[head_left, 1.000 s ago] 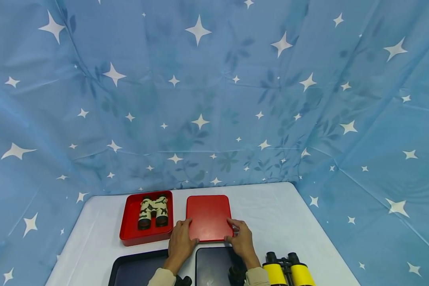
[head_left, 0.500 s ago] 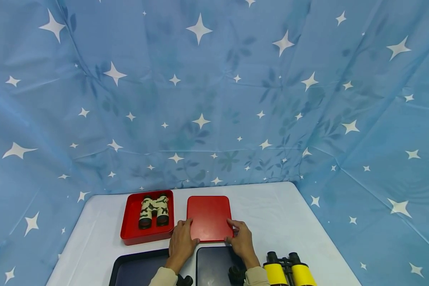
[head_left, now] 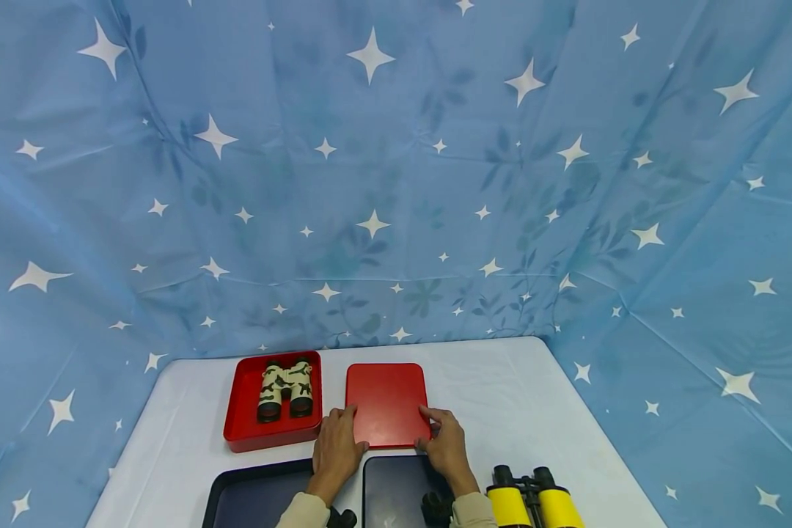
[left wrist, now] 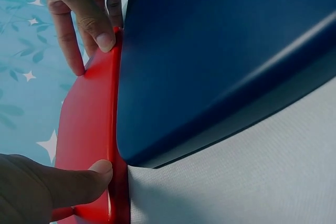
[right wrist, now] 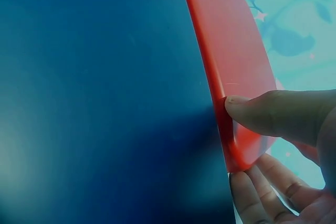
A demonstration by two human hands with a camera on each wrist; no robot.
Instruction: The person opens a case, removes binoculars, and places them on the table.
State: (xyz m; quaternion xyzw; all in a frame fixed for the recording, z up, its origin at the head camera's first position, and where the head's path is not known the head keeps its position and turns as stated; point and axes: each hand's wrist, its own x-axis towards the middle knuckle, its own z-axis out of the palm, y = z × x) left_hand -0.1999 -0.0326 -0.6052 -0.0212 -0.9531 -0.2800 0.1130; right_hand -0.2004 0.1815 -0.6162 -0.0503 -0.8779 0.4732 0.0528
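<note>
A flat red lid (head_left: 388,403) with rounded corners lies at the middle of the table, smooth side up. My left hand (head_left: 335,447) grips its near left corner, the thumb on the front edge and the fingers along the side. At the near right corner, my right hand (head_left: 450,447) holds it the same way. The left wrist view shows both thumbs pressing the lid's front edge. Just in front lies a dark blue lid (head_left: 392,488), its near part out of frame. Whether a tray sits beneath the red lid, I cannot tell.
Back left, an open red tray (head_left: 237,411) holds camouflage binoculars (head_left: 286,389). An open dark tray (head_left: 219,491) lies front left, partly behind my left arm. Yellow and black binoculars (head_left: 534,502) stand front right, cut off by the frame. A blue starry curtain (head_left: 396,183) surrounds the white table.
</note>
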